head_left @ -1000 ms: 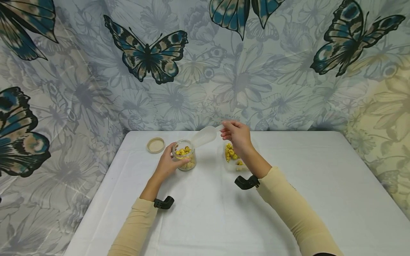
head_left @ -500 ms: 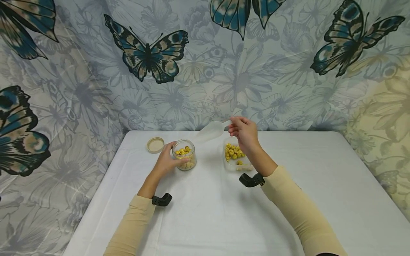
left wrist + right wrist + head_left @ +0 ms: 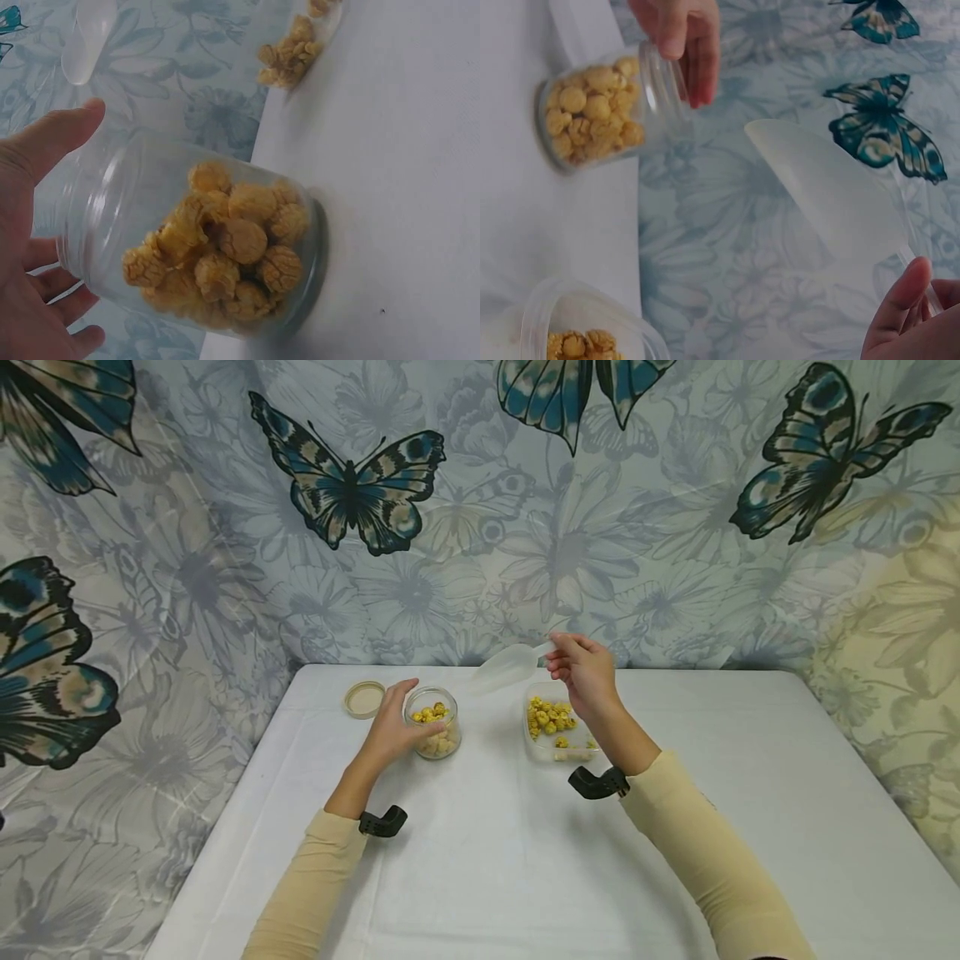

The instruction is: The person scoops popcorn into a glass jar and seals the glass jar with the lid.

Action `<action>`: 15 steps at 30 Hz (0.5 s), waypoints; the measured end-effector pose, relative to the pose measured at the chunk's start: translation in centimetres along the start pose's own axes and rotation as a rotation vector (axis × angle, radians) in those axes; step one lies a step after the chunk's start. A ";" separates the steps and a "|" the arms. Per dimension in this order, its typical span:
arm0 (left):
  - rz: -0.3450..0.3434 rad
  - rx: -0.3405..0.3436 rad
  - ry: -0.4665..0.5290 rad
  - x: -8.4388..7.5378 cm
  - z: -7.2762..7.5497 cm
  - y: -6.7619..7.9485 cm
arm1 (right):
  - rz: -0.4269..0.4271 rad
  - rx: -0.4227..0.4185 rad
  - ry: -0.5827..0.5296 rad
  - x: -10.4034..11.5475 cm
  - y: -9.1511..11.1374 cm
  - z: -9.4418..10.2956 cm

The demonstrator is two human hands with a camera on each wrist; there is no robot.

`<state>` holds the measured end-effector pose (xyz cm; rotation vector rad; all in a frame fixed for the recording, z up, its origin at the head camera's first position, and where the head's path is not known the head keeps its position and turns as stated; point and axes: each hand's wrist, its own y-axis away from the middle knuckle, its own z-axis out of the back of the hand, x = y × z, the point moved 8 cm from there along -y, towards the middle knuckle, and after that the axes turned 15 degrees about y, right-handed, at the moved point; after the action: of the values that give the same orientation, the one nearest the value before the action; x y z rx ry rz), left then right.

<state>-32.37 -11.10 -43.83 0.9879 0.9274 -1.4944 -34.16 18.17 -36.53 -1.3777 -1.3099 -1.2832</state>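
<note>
A glass jar (image 3: pixel 441 745) of yellow popcorn stands upright on the white table. My left hand (image 3: pixel 393 725) is spread about the jar's upper part, its thumb and fingers loosely extended; in the left wrist view the thumb (image 3: pixel 64 133) stands off the glass. Raised behind the table's middle, my right hand (image 3: pixel 588 675) pinches the thin handle of a translucent plastic scoop (image 3: pixel 510 666). The scoop's bowl points left towards the jar, and no popcorn shows in it in the right wrist view. Below the right hand sits a clear plastic container (image 3: pixel 534 750) with some popcorn (image 3: pixel 550 717).
A round golden lid (image 3: pixel 365 700) lies on the table (image 3: pixel 480 860) just left of the jar. Close behind the table's far edge hangs a butterfly-patterned backdrop (image 3: pixel 570 543).
My right hand has drawn the scoop right and away from above the jar's mouth. The left hand's fingers have loosened and come off the jar, which stays in place.
</note>
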 end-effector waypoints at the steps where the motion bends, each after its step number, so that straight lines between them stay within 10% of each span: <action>1: -0.007 -0.004 0.007 -0.2 0.0 0.0 | -0.001 -0.004 -0.006 0.0 0.0 0.1; 15: -0.110 0.009 0.017 -2.8 -1.3 -0.1 | 0.006 -0.025 -0.066 0.3 0.1 1.8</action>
<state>-32.07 -8.96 -41.69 0.9703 1.0014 -1.5847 -33.89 20.00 -36.51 -1.4508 -1.3373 -1.2638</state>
